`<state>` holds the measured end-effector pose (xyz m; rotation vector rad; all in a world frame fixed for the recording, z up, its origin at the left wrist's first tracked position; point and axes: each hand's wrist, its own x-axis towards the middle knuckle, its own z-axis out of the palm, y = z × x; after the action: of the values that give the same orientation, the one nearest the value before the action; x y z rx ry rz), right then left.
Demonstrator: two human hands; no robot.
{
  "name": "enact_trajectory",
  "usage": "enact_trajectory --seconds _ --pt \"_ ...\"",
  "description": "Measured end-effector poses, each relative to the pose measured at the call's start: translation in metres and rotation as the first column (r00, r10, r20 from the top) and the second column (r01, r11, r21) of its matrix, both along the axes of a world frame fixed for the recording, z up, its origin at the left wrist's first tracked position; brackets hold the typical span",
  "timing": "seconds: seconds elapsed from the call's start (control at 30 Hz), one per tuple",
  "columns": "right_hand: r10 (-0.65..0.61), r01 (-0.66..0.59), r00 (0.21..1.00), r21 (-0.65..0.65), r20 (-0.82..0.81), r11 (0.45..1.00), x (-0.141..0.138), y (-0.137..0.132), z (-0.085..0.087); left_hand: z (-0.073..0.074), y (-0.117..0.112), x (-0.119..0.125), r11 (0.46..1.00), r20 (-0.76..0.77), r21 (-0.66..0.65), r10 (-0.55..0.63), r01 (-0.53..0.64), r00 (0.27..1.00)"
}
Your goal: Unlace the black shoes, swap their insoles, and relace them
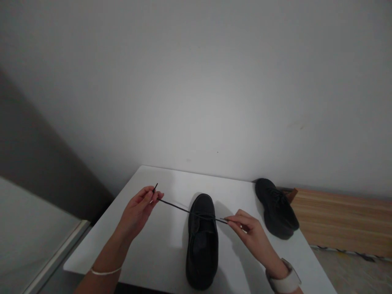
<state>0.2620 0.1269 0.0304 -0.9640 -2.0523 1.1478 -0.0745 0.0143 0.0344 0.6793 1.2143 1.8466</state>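
A black lace-up shoe (pixel 202 245) lies on the white table in front of me, toe pointing away. Its dark shoelace (pixel 174 206) runs out to both sides, stretched nearly straight above the shoe's front. My left hand (pixel 139 210), left of the shoe, pinches one lace end, and the tip sticks up past the fingers. On the right, my right hand (pixel 246 230) pinches the lace between thumb and fingers, close beside the shoe. Neither hand touches the shoe itself.
A second black shoe (pixel 275 210) stands at the table's right edge. The white tabletop (pixel 153 253) meets a plain wall (pixel 196 102) at the back. Beyond the right edge is a wooden board (pixel 339 220). A pale rail (pixel 56 257) runs along the lower left.
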Motion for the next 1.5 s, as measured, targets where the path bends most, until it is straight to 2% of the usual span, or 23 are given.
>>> enact_trajectory --seconds 0.13,0.27,0.4,0.57,0.77,0.97,1.2,1.5 --pt "0.058 -0.069 0.988 0.070 0.144 0.995 -0.004 -0.005 -0.006 -0.006 -0.007 -0.004 0.997 -0.084 -0.054 -0.062 0.058 0.995" --pt "0.080 -0.114 0.967 0.129 0.240 0.985 -0.007 -0.006 -0.011 -0.011 -0.011 -0.004 0.974 -0.284 -0.181 -0.181 0.133 0.942" --pt "0.079 -0.140 0.949 0.185 0.306 0.973 -0.008 -0.005 -0.012 -0.006 -0.011 0.001 0.934 -0.482 -0.297 -0.327 0.200 0.813" --pt "0.094 -0.181 0.936 0.233 0.340 0.955 -0.005 -0.004 -0.009 -0.002 -0.009 0.013 0.911 -0.658 -0.357 -0.403 0.208 0.636" --pt "0.101 -0.202 0.932 0.268 0.349 0.942 -0.005 -0.004 -0.010 -0.016 -0.002 0.044 0.887 -0.723 -0.385 -0.461 0.254 0.514" --pt "0.091 -0.197 0.932 0.280 0.350 0.940 -0.004 -0.004 -0.012 -0.028 0.009 0.060 0.905 -0.761 -0.375 -0.424 0.200 0.492" --pt "0.080 -0.175 0.943 0.275 0.324 0.945 -0.005 -0.006 -0.014 -0.033 0.012 0.066 0.909 -0.778 -0.372 -0.415 0.187 0.472" --pt "0.075 -0.150 0.960 0.268 0.270 0.952 -0.010 -0.008 -0.005 -0.035 0.014 0.071 0.936 -0.835 -0.292 -0.349 0.195 0.426"
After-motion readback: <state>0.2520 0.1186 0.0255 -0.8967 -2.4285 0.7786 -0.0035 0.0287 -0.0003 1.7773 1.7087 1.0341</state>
